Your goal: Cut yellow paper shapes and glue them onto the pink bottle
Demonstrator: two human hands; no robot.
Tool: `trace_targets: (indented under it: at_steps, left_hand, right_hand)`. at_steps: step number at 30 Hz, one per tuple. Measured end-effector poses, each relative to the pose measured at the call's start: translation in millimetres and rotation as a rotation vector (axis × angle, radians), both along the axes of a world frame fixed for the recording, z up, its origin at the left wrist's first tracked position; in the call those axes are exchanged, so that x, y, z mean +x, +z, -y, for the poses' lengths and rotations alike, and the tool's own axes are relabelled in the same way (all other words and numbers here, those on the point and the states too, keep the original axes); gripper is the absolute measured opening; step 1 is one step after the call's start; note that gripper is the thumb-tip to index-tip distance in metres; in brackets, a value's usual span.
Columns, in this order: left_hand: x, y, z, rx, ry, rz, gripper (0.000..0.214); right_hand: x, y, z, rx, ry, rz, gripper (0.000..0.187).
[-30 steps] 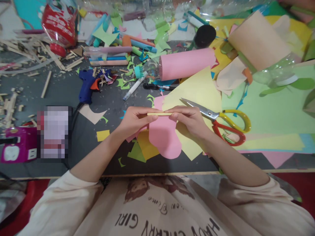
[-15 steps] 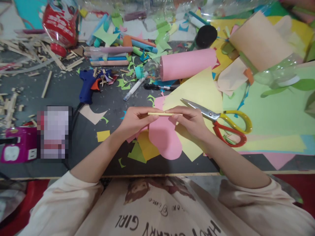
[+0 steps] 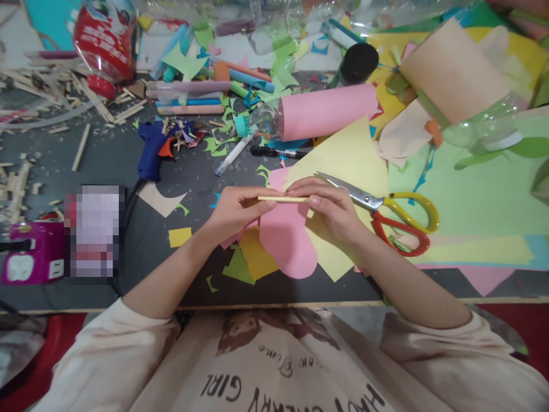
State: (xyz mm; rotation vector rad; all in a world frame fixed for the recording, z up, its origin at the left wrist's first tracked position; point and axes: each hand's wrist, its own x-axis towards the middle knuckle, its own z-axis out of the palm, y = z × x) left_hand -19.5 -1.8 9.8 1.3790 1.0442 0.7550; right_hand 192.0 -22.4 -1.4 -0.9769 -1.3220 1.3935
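Note:
Both my hands pinch a thin pale yellow strip [image 3: 283, 198], held level just above the table. My left hand [image 3: 235, 212] grips its left end with thumb and fingers closed. My right hand [image 3: 332, 209] closes over its right end. Under the strip lies a rounded pink paper shape [image 3: 285, 246], resting on a yellow sheet [image 3: 343, 160] and orange and green scraps.
Scissors [image 3: 386, 212] with yellow and red handles lie just right of my right hand. A blue glue gun [image 3: 150, 149], a black marker [image 3: 274, 152], a pink paper roll [image 3: 328, 110], a beige roll [image 3: 450, 71], paper offcuts and wooden sticks clutter the grey table [image 3: 107, 166].
My right hand's fingers have shifted slightly left along the strip, covering more of its right end. The left hand and the papers have stayed put.

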Motion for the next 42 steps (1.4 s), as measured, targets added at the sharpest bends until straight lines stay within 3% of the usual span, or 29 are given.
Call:
trace_targets:
  at_steps: [6,10,14,20,23,30,42]
  left_hand:
    - [1.1,2.6,-0.5,0.021,0.035,-0.007,0.027]
    - [1.2,3.0,0.5,0.001,0.053,-0.033,0.03]
    - [0.8,1.4,0.7,-0.013,0.039,-0.024,0.031]
    - [0.6,-0.5,0.3,-0.003,0.045,0.0,0.03]
    - [1.2,0.2,1.7,-0.031,0.058,0.012,0.03]
    - [1.9,1.6,4.9,-0.161,0.018,0.052,0.034]
    - [2.8,9.7,7.4,-0.228,0.016,0.052,0.025]
  right_hand:
    - [0.8,-2.7,1.4,0.029,0.009,-0.035,0.016]
    - [0.2,-4.2,3.0,-0.127,-0.009,-0.142,0.024]
    - [-3.7,-3.4,2.2,-0.205,-0.099,-0.176,0.02]
    - [-7.6,-3.6,-0.6,-0.181,-0.23,-0.151,0.039]
    - [-6.9,-3.2,1.2,-0.173,-0.158,-0.161,0.039]
    - [-3.9,-7.0,6.0,-0.151,-0.02,0.069,0.03]
    - [-2.5,-6.3,6.0,-0.162,-0.015,0.066,0.024]
